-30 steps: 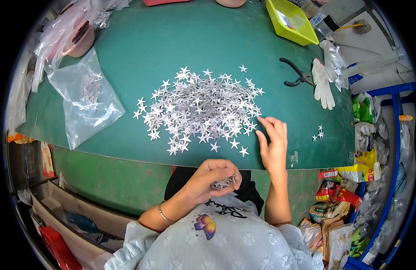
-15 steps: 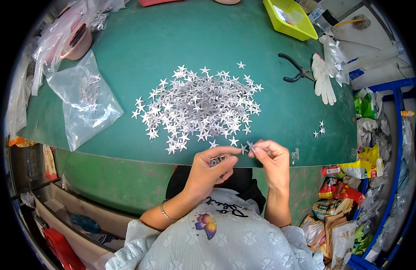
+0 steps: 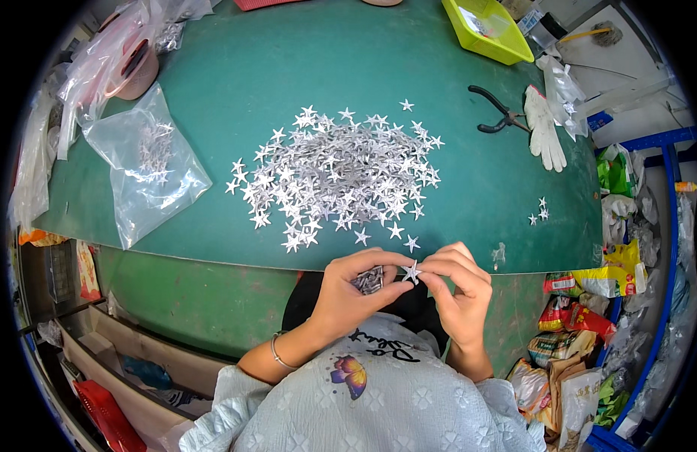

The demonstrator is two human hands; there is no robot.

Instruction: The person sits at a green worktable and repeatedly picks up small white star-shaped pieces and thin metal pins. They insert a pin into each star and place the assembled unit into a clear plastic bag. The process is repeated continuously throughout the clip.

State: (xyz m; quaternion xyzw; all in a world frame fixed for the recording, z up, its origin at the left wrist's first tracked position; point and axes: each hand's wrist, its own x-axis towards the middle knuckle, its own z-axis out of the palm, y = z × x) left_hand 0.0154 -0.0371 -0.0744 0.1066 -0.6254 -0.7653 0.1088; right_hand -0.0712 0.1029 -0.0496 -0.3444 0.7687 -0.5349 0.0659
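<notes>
Just over the table's near edge, my left hand [image 3: 347, 290] curls around a bunch of small silvery metal pieces [image 3: 369, 279]; whether they are stacked stars I cannot tell. Between my two hands a silver star-shaped piece [image 3: 411, 272] stands with its points spread. My right thumb and forefinger pinch it, and the left fingertips touch its other side. My right hand [image 3: 463, 295] is closed on that star. Beyond my hands a broad heap of like silver stars [image 3: 341, 173] lies on the green table [image 3: 235, 68], with a few loose ones at its near side.
At the left lies a clear plastic bag [image 3: 149, 184] with stars inside, near a pink basket [image 3: 137, 74]. Black-handled pliers [image 3: 499, 113] and a white glove [image 3: 544, 132] lie at right, below a yellow-green tray [image 3: 488, 34]. Several small stars [image 3: 542, 212] sit near the right edge.
My hands have come together, and the star in my right fingers now meets my left fingertips. My left hand has turned, showing more of the metal pieces in it.
</notes>
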